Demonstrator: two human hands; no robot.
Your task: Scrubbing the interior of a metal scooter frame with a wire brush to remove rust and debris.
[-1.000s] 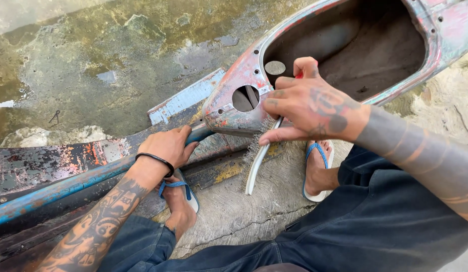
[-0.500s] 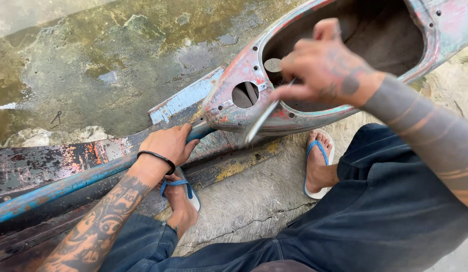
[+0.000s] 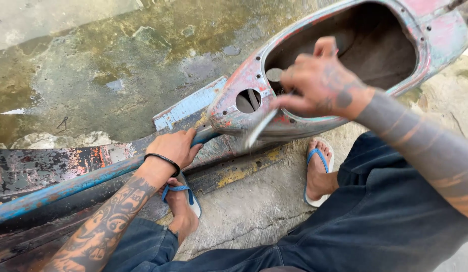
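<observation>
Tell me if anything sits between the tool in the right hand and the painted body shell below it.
Nothing visible does. The right hand holds a thin pale tool, blurred, its tip just over the scooter body shell beside the round hole. The left hand grips the blue tube, well aside.

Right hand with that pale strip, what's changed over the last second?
The right hand has lifted from the rim of the old painted metal shell, raising the pale strip off the concrete; the strip now hangs blurred from its fingers. The left hand stays gripped on the blue bar, and both feet in sandals have not moved.
</observation>
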